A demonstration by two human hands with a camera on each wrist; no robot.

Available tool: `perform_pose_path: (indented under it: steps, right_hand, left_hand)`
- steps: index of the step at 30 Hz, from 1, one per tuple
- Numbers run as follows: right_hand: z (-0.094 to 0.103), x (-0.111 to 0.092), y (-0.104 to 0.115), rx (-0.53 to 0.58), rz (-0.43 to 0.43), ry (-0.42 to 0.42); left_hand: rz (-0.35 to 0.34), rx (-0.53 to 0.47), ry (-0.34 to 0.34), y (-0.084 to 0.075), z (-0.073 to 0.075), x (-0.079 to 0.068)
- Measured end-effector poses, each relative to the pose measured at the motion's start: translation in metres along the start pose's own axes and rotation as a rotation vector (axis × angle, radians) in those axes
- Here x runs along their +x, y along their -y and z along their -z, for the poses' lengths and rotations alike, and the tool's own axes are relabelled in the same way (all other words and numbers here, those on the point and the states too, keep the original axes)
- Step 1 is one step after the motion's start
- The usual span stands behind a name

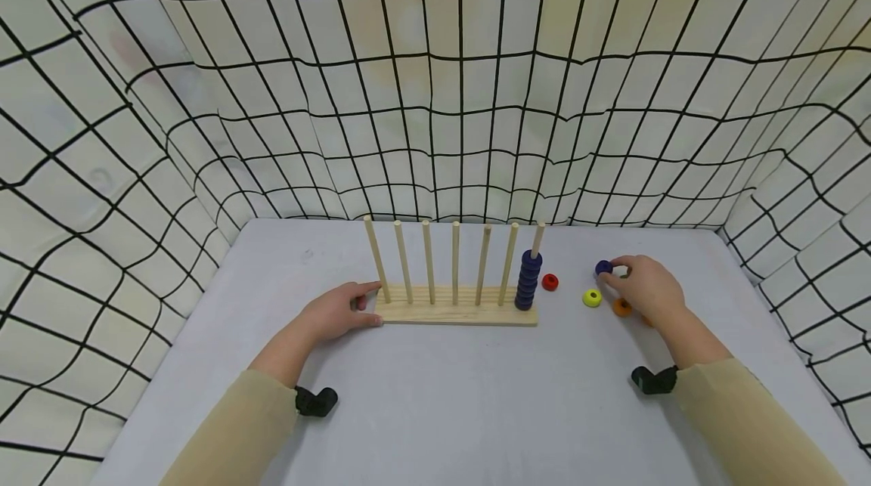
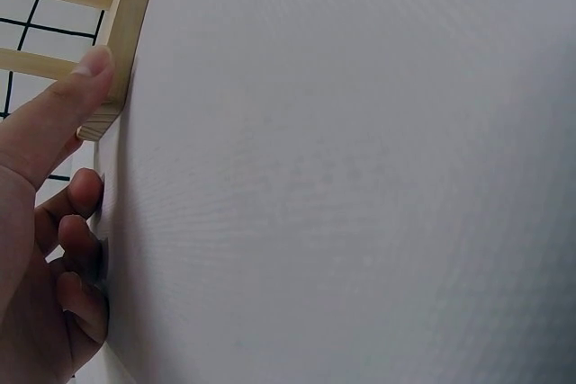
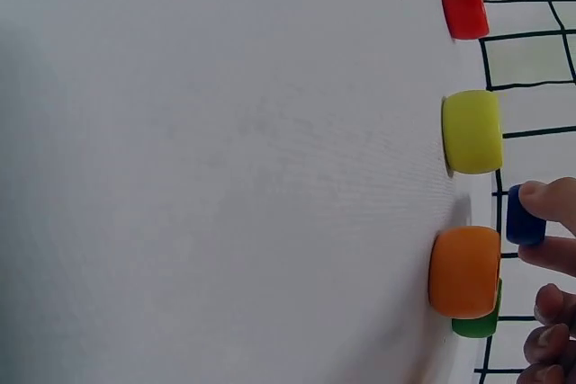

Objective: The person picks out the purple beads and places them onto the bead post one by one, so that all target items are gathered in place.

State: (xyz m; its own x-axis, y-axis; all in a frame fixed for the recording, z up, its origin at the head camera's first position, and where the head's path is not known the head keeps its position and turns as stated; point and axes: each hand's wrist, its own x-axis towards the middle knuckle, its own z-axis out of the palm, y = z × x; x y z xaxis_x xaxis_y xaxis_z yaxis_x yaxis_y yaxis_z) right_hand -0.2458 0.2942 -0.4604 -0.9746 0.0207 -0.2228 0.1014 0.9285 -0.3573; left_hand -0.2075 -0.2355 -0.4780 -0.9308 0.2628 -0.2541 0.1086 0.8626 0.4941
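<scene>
A wooden peg stand [image 1: 456,314] with several upright pegs stands on the table. At its left end, my left hand [image 1: 336,312] grips the base between thumb and index finger; the left wrist view shows the thumb [image 2: 76,92] on the base edge and the other fingers curled beside it. Dark blue beads [image 1: 528,282] are stacked on the rightmost peg. To the right, my right hand [image 1: 643,286] pinches a blue bead [image 3: 526,216] between thumb and index finger. Below that hand sit a yellow bead [image 1: 592,298] and an orange bead [image 1: 621,308].
A red bead [image 1: 550,282] lies just right of the stand. Behind the orange bead, a green bead [image 3: 477,319] shows partly in the right wrist view. The white table [image 1: 476,403] is bordered by white walls with a black grid [image 1: 463,93].
</scene>
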Motion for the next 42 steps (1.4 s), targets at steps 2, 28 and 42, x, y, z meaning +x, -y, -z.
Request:
perform_pose_path:
  steps: [2,28,42]
  right_hand:
    - [0.001,-0.001,0.001,-0.001,0.0,-0.013]
    - [0.016,-0.033,0.027,0.018,0.098,-0.163]
    - [0.036,-0.06,0.059,0.046,0.196,-0.232]
  left_hand:
    - [0.005,0.0,-0.002,0.0,0.0,0.0]
    - [-0.007,-0.011,0.003,0.001,0.001,0.001]
    - [-0.014,-0.015,0.004,0.002,0.0,0.003]
